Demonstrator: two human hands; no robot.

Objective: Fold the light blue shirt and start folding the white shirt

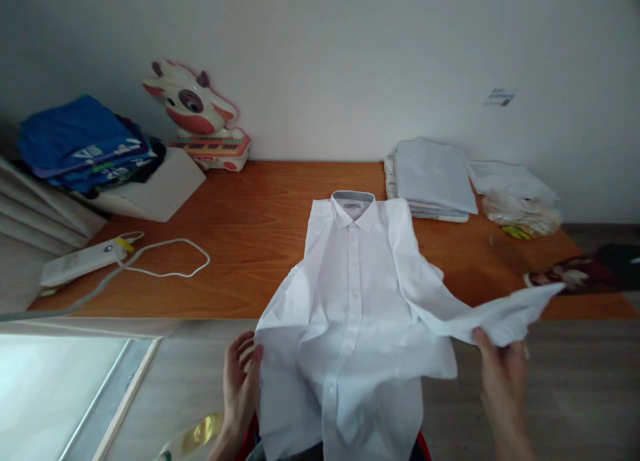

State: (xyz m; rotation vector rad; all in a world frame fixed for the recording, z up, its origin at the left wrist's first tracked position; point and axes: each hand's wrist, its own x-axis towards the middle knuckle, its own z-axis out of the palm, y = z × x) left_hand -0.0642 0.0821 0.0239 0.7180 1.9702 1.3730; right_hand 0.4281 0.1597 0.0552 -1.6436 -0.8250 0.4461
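A white button-up dress shirt (354, 294) lies front up, its collar on the wooden table and its lower part hanging over the near edge toward me. At the shirt's left edge, my left hand (240, 377) has curled fingers, with thumb and fingertips closed at the cloth. My right hand (504, 374) grips the sleeve on the right side and holds it stretched out, raised off the body of the shirt. The sleeve's end points to the upper right, and cloth hides some of the right fingertips.
Folded pale cloth (433, 177) and a clear plastic bag (523, 207) lie at the back right of the table (270, 234). On the left are a power strip (83, 261) with cables, a white box (150, 187) under blue clothes (85, 144), and a cow-shaped toy keyboard (213, 144).
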